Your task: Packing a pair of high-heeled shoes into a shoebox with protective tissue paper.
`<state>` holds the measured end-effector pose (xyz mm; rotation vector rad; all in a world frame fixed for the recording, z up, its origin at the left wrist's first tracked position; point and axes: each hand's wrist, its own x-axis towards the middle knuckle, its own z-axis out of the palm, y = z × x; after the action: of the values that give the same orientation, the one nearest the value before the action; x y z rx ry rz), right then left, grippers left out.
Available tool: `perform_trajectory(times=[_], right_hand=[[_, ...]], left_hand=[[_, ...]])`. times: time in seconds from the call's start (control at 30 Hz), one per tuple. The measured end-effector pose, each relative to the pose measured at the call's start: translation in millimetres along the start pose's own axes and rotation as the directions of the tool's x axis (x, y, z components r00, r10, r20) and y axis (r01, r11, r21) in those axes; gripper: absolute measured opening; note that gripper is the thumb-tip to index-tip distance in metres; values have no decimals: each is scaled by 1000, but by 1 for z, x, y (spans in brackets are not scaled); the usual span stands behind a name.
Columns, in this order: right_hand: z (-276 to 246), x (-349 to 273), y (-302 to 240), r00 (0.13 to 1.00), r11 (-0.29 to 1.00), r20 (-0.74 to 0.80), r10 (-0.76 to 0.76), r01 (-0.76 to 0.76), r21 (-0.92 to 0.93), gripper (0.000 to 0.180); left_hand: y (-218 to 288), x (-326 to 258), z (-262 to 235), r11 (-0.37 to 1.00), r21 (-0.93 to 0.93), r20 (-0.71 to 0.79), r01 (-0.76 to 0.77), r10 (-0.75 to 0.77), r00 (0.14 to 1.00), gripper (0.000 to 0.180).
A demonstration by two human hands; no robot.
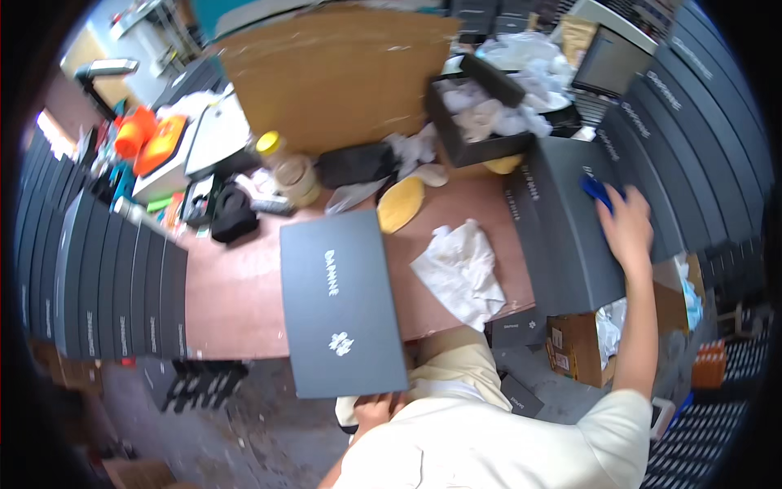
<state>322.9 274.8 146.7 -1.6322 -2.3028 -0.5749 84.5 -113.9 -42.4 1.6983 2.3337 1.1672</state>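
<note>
Flat dark-grey rectangular box lid (342,301) with pale print on top: lies lengthwise on the reddish-brown wooden table (236,293), near end hanging over the table edge toward the person. Matte, clean, no dents visible.

Left hand (379,405) is just under the overhanging end of that lid, at the person's lap. Only part of it shows; fingers look curled, touching or nearly touching the lid's near edge. Can't tell if it actually grips it.

Right hand (626,224) is stretched out to the right, arm extended, resting on top of a stack of dark-grey flat boxes (570,236) standing at the table's right end. Fingers held loosely together, palm down, tips on a small blue object (597,191) lying on the box surface. Contact with the blue thing, not a clear pinch.

Between the lid and that stack: crumpled white tissue paper (460,273) on the table. Further back, an open black box filled with white tissue (481,114), a yellow oval pad (401,204), a large brown cardboard sheet (334,73). Row of dark-grey boxes on edge (106,277) at the left.
</note>
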Motion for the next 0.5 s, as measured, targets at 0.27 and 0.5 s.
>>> perform_trajectory(times=[0.27,0.5], right_hand=[[-75,-154,-117,946,404,-34,321,-104,909,16],[-23,-131,-291,734,428,-78,-674,475,769,45]], left_hand=[[-33,-12,-56,955,-185,53,-233,246,968,41],[-55,33,-91,801,-499,-134,330,-447,884,73]])
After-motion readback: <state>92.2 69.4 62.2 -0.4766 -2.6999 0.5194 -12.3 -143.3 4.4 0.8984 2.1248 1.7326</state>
